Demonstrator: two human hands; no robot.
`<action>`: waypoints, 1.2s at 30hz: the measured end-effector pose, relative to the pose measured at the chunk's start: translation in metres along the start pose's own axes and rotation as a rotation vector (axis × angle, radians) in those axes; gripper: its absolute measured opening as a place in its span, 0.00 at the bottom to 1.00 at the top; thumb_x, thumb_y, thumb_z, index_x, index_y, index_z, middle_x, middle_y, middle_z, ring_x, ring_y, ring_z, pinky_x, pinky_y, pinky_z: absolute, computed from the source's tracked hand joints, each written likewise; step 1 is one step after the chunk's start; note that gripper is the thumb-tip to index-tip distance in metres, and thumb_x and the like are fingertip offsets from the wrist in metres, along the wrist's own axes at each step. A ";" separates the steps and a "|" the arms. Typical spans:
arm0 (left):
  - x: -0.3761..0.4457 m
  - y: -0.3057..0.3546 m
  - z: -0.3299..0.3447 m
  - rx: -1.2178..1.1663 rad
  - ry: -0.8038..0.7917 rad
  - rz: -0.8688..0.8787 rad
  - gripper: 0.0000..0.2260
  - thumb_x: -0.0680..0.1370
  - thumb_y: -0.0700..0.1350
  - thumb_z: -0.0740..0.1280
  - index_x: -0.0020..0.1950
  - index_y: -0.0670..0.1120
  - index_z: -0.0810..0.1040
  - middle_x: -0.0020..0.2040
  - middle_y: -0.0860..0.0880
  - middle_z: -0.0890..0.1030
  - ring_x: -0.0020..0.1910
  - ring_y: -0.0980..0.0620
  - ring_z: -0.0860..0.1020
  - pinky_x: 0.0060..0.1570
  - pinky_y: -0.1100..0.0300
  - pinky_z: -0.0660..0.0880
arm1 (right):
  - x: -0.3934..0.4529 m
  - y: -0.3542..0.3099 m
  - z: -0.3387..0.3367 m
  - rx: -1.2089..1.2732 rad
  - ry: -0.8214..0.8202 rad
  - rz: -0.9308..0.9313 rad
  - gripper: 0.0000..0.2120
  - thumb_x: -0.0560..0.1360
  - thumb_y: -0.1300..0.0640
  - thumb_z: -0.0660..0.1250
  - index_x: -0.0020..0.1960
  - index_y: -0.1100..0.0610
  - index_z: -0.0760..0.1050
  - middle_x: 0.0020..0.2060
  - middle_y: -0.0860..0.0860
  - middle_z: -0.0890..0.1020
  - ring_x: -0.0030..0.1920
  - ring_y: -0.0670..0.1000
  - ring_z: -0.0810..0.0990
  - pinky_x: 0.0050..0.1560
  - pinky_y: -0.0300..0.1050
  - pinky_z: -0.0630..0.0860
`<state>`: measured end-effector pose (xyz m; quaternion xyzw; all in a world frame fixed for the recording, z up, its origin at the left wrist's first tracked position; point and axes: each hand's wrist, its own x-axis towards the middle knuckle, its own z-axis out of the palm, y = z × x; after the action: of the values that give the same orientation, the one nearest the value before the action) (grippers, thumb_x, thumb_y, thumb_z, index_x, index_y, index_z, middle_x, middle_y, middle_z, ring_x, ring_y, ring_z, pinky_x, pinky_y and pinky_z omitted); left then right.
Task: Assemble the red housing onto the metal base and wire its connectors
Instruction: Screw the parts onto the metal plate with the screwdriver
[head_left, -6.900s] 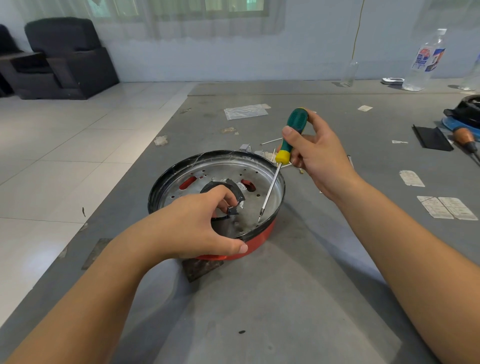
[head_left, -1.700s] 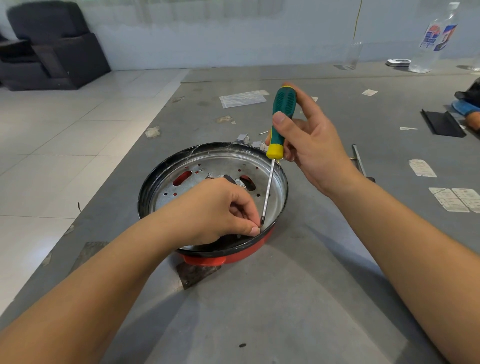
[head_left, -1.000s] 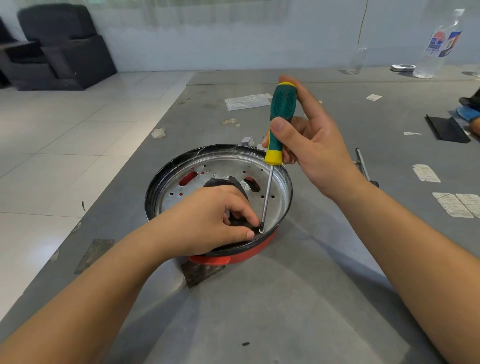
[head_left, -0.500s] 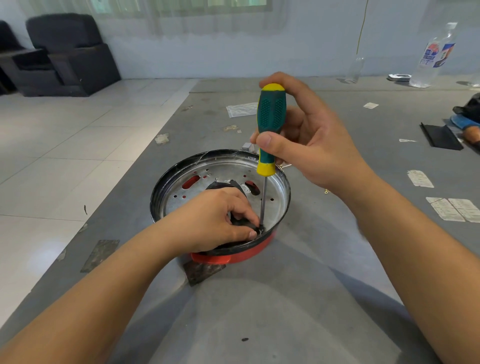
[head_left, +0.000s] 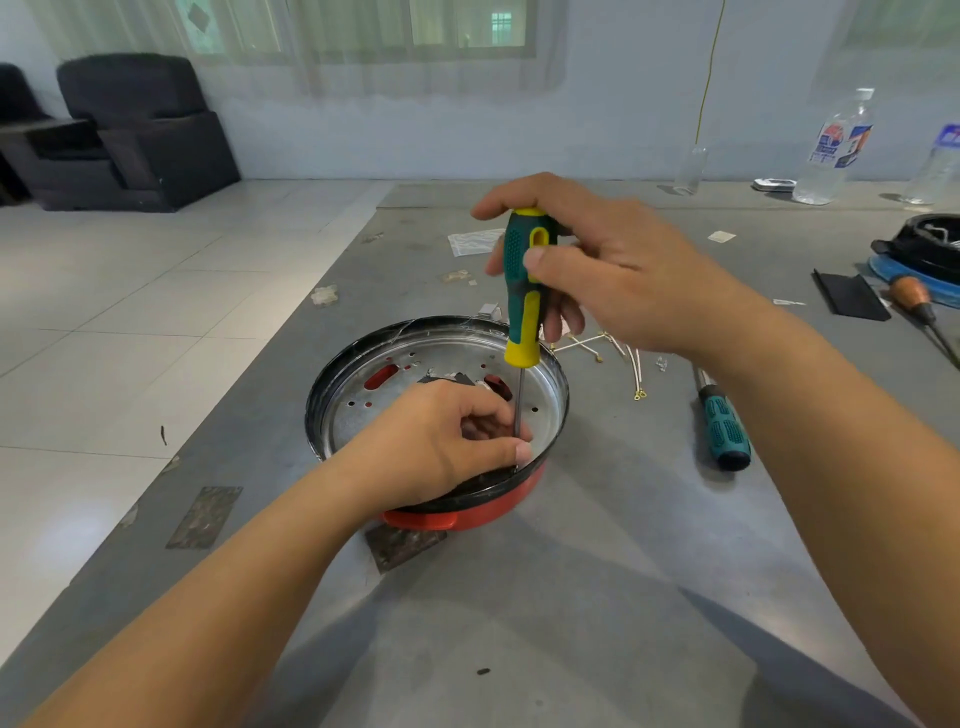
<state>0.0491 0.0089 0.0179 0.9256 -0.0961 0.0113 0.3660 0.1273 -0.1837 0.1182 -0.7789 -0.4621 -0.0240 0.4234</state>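
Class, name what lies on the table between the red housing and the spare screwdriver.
Head view: loose white wires with small ring ends lie there.

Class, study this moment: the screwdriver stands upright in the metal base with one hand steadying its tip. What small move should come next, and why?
Probably turn the screwdriver to drive the screw. The right hand grips its handle near-vertically, the shaft runs down to the metal base near its front rim, and the left hand pinches around the tip, hiding the screw itself.
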 end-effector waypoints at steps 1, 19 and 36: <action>-0.002 0.000 -0.002 -0.030 -0.024 -0.009 0.07 0.75 0.57 0.76 0.52 0.59 0.86 0.46 0.60 0.85 0.46 0.62 0.83 0.49 0.63 0.80 | 0.001 -0.003 -0.003 -0.002 -0.011 0.002 0.18 0.80 0.57 0.59 0.67 0.44 0.73 0.51 0.49 0.84 0.33 0.52 0.85 0.37 0.35 0.77; -0.015 -0.004 0.003 0.281 -0.127 -0.018 0.21 0.74 0.65 0.73 0.65 0.60 0.81 0.60 0.60 0.80 0.57 0.59 0.77 0.61 0.60 0.76 | 0.017 -0.045 -0.012 -0.187 -0.216 0.108 0.12 0.83 0.53 0.62 0.61 0.43 0.80 0.48 0.46 0.86 0.44 0.45 0.87 0.46 0.40 0.84; -0.012 -0.010 0.009 0.368 -0.088 0.076 0.22 0.75 0.55 0.76 0.68 0.56 0.79 0.56 0.61 0.77 0.53 0.62 0.72 0.53 0.72 0.67 | 0.017 -0.046 -0.001 -0.544 -0.065 -0.003 0.26 0.79 0.32 0.58 0.40 0.53 0.77 0.30 0.50 0.79 0.29 0.44 0.78 0.32 0.41 0.73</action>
<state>0.0391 0.0121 0.0035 0.9722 -0.1430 0.0019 0.1856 0.1036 -0.1628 0.1556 -0.8636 -0.4531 -0.1230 0.1838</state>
